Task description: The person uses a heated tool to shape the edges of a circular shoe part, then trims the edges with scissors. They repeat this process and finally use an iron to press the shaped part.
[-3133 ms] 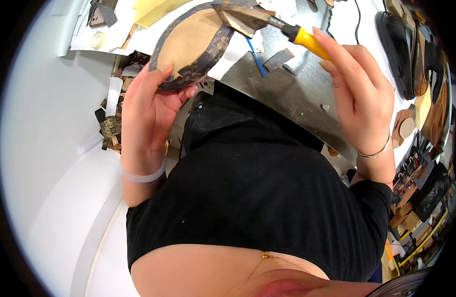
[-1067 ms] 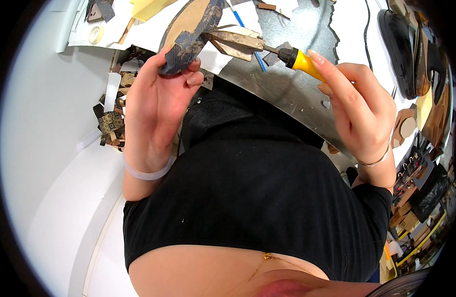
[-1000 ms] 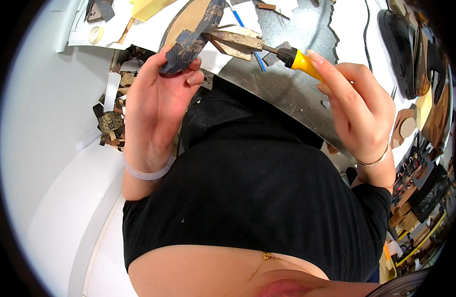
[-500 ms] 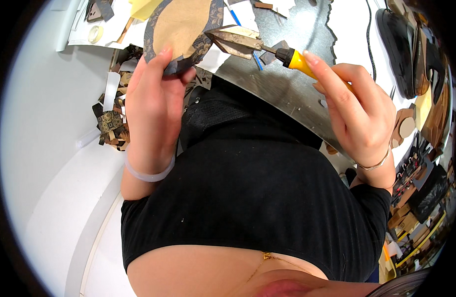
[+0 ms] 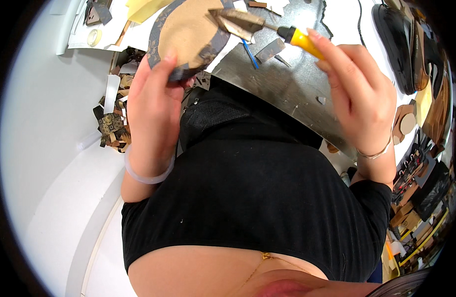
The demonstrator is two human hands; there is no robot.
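My left grip (image 5: 153, 99) is clamped on the near end of an oval piece (image 5: 186, 34), thumb pressed on its flat tan face, the other fingers mostly hidden under the dark, floral-patterned rim. My right grip (image 5: 362, 91) is closed, thumb and fingers together, around the yellow handle of a tool (image 5: 307, 44), whose pointed, flat metal head reaches leftward over the right side of the tan face. From my end I cannot tell whether the tip touches that face.

I have the oval piece held up in front of the torso, at the left end of the worktop (image 5: 295, 94), with its far edge running out of my view at the top. Just below the tool, a blue stick (image 5: 250, 54) and a dark rectangular scrap (image 5: 270, 50) lie near each other on the metal surface.

Off to my left I make out a tape roll (image 5: 94, 38) and a folded yellow sheet (image 5: 145, 10); lower down is a heap of offcuts (image 5: 110, 123). On the right lie a black shoe (image 5: 392, 54) and, nearer the right wrist, a round tan disc (image 5: 407, 123).
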